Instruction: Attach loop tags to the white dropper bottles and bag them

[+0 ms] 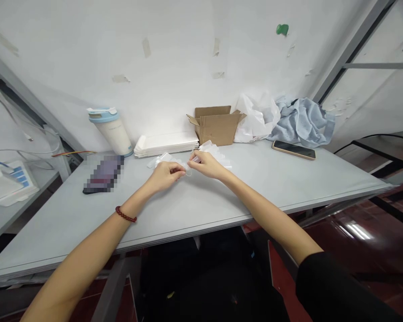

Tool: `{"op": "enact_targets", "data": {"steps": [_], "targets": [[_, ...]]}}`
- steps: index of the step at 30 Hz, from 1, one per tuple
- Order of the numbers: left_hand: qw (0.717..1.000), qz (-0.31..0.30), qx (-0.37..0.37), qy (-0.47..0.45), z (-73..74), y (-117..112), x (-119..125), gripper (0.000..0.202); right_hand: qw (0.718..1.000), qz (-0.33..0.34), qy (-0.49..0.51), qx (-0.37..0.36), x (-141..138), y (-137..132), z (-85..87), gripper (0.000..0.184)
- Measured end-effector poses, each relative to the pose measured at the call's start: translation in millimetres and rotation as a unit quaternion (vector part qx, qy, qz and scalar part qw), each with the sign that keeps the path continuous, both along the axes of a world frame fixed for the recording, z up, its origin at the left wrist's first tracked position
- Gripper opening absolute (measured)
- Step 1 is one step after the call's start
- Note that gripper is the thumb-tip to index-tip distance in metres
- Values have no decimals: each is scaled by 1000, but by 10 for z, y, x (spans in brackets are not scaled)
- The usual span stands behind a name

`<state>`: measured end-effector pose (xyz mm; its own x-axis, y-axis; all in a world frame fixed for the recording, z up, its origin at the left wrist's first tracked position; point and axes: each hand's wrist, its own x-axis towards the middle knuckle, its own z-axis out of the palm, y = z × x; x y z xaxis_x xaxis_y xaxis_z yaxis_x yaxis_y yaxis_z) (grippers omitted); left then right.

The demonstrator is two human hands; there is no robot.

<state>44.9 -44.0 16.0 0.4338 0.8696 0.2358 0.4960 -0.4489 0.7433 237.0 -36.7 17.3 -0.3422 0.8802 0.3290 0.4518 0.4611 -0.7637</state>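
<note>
red bead bracelet (125, 216), black sleeve (336, 286)

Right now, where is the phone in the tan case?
In the head view, the phone lies flat on the table's far right, just in front of the blue cloth, right of the cardboard box and the right hand.

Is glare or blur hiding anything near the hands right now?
Head view: a bright patch on the wall washes out the white stack; the clear pieces between the left hand and right hand are pale and hard to make out; a pixelated block masks a dark item; wide-angle bending curves the table edge.
</note>
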Motion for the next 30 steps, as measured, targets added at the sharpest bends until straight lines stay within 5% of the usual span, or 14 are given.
{"op": "enact_targets", "data": {"steps": [30], "targets": [[998, 1, -39, -40, 33, 33, 2, 29, 995, -30, 91, -19, 85, 19, 118, 18]]}}
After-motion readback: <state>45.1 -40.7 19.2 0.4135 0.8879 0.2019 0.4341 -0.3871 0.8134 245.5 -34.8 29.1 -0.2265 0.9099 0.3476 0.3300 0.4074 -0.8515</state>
